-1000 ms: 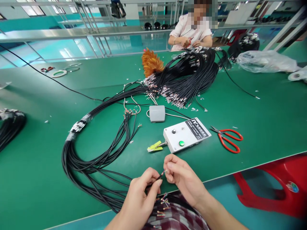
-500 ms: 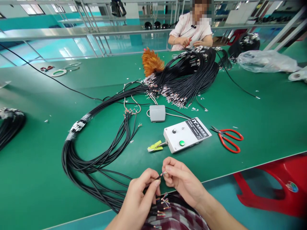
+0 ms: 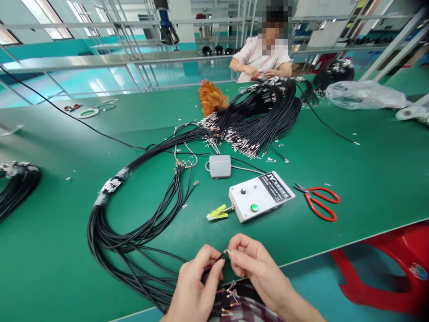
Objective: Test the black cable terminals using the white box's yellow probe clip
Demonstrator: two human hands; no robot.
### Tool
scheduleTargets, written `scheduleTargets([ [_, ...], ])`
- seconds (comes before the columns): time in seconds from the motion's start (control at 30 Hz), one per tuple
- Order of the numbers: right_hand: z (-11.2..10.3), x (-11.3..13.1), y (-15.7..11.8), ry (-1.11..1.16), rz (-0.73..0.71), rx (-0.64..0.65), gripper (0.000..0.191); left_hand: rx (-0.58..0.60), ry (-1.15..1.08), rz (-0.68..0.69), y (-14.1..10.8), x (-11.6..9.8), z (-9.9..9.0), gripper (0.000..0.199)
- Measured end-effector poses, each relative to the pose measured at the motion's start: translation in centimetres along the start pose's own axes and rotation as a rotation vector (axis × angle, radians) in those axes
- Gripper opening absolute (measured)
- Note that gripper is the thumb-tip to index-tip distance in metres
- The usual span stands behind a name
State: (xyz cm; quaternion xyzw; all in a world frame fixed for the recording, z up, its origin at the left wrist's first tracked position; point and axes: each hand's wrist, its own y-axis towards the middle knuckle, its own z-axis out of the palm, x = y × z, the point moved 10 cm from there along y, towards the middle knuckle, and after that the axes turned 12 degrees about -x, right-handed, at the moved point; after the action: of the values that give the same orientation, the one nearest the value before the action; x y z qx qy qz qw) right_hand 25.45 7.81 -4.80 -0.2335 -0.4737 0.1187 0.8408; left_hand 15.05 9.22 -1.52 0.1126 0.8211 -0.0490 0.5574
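Observation:
Near the front edge of the table, my left hand pinches a black cable close to its stripped end. My right hand has thumb and forefinger closed on the thin coloured wires at that end. More stripped cable ends lie below my hands, over a checked cloth. The cables run left into a thick black bundle that curves up the table. A white box with a green button and a yellow clip sits just beyond my hands.
Red-handled scissors lie right of the box, a grey pedal behind it. A large cable pile and an orange duster are farther back. A person works across the table. A red stool stands at the right.
The whole view has tilted up slightly, so the table and hands appear lower. Both hands keep their hold on the same cable end, with small finger shifts at the wires.

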Motion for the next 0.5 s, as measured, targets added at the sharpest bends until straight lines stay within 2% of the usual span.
scheduleTargets([
  [0.1,-0.1,0.4,-0.1,-0.075,-0.063,-0.010,0.038,-0.071,0.086,0.127,-0.1,-1.2,-0.6,0.020],
  [0.2,-0.4,0.7,-0.2,-0.106,-0.082,-0.023,0.039,-0.097,0.098,0.168,-0.1,-1.8,-0.8,0.020],
  [0.5,-0.5,1.5,-0.1,-0.153,-0.105,-0.022,0.039,-0.089,0.022,0.021,0.6,-1.0,-0.8,0.022],
])
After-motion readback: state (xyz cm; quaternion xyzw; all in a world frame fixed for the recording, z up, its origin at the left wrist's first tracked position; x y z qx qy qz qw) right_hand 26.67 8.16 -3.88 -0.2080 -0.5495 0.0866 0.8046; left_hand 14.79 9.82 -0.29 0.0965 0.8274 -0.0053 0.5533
